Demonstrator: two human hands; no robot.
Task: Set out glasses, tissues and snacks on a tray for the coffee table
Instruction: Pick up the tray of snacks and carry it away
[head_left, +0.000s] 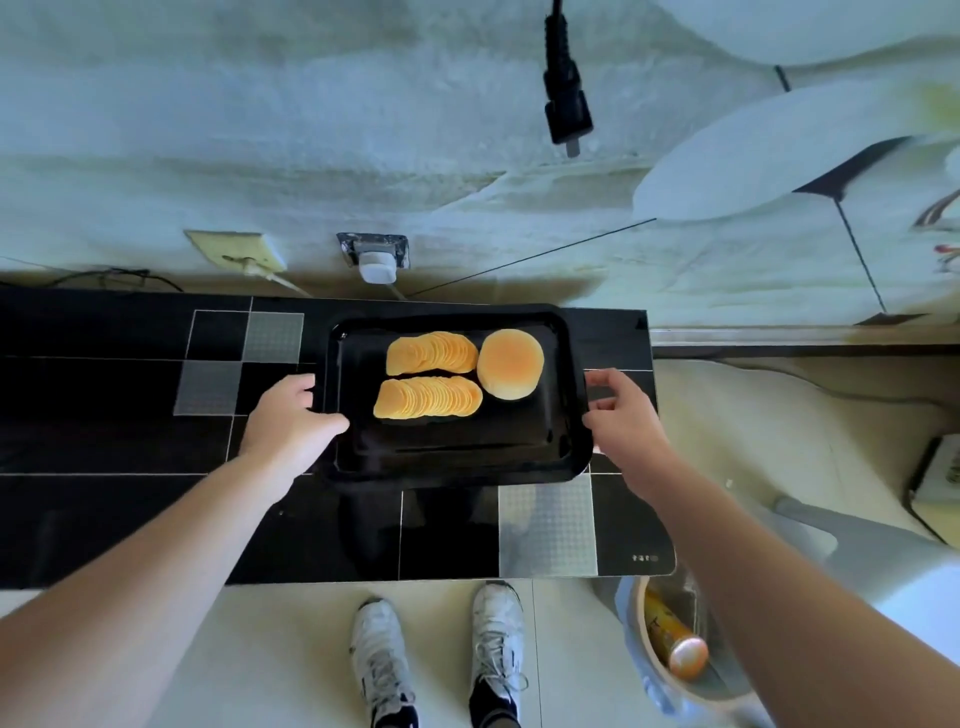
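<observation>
We grip the black tray (563, 415) at the table's (104, 509) far edge, left hand (291, 415) and right hand (621, 410) on opposite rims; two chip rows (428, 397) and a bun (510, 364) lie inside.

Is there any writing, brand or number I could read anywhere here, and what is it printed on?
None can be read.
Small pale marks at the near right corner of the black tiled glass counter: too small to read.
Print on the yellow tube in the round bin: blurred.
The black metal tray bears no writing.
</observation>
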